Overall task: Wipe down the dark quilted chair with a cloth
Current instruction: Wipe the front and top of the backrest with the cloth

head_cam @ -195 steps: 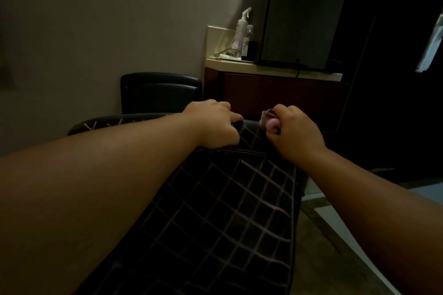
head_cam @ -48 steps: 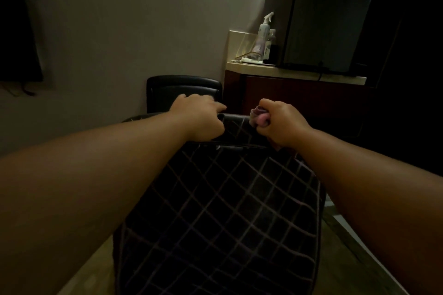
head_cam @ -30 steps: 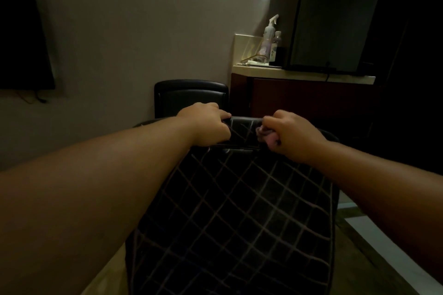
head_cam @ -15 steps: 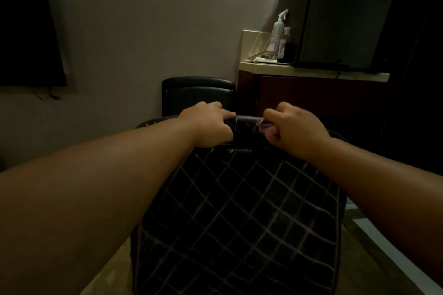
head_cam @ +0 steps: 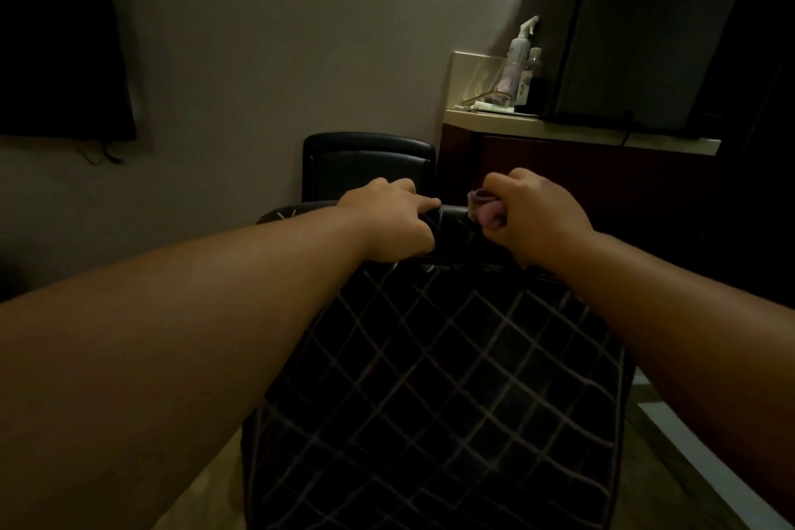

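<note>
Two bare arms, left hand [head_cam: 393, 224] gripping quilted chair [head_cam: 443, 392] top, right hand [head_cam: 535, 217] fisting crumpled pinkish cloth [head_cam: 484, 209]

Dim room, warm brownish cast overall. Light source not visible. Wall [head_cam: 266, 56] mid-grey, evenly lit, darkening toward left corner. Brightest patches: pale counter [head_cam: 580, 131] edge and spray bottle [head_cam: 518, 52]. Right side falls to near black; detail lost there. Quilted chair [head_cam: 451, 400] almost black, only pale stitching readable. Faint sheen on second chair's [head_cam: 365, 159] top edge. Forearms evenly toned, soft shadow beneath. Wide-angle distortion: straight edges lean at frame borders, near forearms oversized. Slight softness, noise in shadows.
</note>
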Available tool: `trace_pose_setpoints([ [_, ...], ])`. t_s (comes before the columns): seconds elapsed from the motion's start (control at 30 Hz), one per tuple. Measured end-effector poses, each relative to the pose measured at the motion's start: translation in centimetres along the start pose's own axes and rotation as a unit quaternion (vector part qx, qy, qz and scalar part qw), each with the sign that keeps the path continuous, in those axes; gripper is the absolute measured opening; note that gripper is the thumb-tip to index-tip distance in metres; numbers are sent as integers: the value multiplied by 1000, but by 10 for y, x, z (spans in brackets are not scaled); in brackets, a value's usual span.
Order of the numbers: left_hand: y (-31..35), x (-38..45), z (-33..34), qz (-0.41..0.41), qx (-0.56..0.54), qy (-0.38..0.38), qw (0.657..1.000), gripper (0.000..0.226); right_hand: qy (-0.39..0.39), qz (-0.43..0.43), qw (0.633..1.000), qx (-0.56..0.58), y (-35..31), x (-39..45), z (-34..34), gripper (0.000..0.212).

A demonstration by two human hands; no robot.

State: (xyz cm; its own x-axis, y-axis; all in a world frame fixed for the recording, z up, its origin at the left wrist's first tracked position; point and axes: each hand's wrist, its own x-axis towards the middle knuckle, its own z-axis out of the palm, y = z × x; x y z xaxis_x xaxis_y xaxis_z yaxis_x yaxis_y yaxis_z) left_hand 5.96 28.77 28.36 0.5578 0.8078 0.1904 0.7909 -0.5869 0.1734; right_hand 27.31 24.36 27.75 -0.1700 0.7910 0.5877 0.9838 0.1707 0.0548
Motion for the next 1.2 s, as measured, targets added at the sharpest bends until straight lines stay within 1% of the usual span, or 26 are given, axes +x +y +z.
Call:
trace_pose_setpoints([
  [0.03,0,0,0,0,0,0,1000,74,-16,-26,1000,1,0,-6,-2,6],
  [0.1,0,0,1,3,0,0,1000,75,-75,-80,994,-18,1,-17,-4,10],
  [0.13,0,0,1,4,0,0,1000,75,-97,-99,990,-41,1,-21,-4,10],
  [0.17,1,1,1,5,0,0,1000,76,-104,-104,987,-62,2,-23,-4,8],
  [0.23,1,1,2,4,2,0,1000,76,-80,-81,991,-68,2,-19,-2,7],
  [0.37,-2,-1,2,4,7,-4,1000,76,-14,-27,999,-42,-6,-6,6,9],
  [0.47,-2,-2,0,8,8,-8,1000,76,19,22,1000,7,-10,2,3,10],
  [0.5,-1,-3,-1,9,7,-9,1000,76,16,25,999,16,-10,3,2,10],
  [0.57,-1,-6,-3,12,4,-11,1000,76,-5,-14,1000,10,-10,0,0,7],
  [0.63,-2,-7,-4,13,1,-18,1000,78,-42,-66,997,3,-8,-7,-3,6],
  [0.7,-3,-7,-6,13,4,-32,999,80,-91,-88,992,-23,-6,-11,-7,8],
  [0.73,-3,-7,-8,15,2,-40,999,82,-103,-92,989,-46,-7,-12,-8,8],
  [0.77,-4,-8,-11,16,-5,-47,999,83,-101,-92,989,-64,-7,-10,-9,8],
  [0.83,-6,-12,-18,12,-19,-52,998,86,-55,-69,994,-60,-11,-4,-10,5],
  [0.9,-12,-16,-22,7,1,-27,1000,86,-8,-9,1000,-21,-14,6,-10,4],
  [0.93,-16,-18,-24,1,19,-15,1000,84,0,16,1000,-3,-15,10,-8,5],
  [0.97,-20,-20,-26,-6,35,-12,999,82,6,24,1000,2,-16,12,-7,7],
  [1.07,-29,-26,-25,-29,50,-47,997,75,18,-25,1000,2,-18,5,-3,11],
  [1.13,-32,-29,-22,-24,31,-51,998,73,-19,-66,997,18,-14,-7,-4,10],
  [1.2,-33,-28,-20,-20,12,-40,999,71,-68,-97,993,1,-10,-18,-4,8],
])
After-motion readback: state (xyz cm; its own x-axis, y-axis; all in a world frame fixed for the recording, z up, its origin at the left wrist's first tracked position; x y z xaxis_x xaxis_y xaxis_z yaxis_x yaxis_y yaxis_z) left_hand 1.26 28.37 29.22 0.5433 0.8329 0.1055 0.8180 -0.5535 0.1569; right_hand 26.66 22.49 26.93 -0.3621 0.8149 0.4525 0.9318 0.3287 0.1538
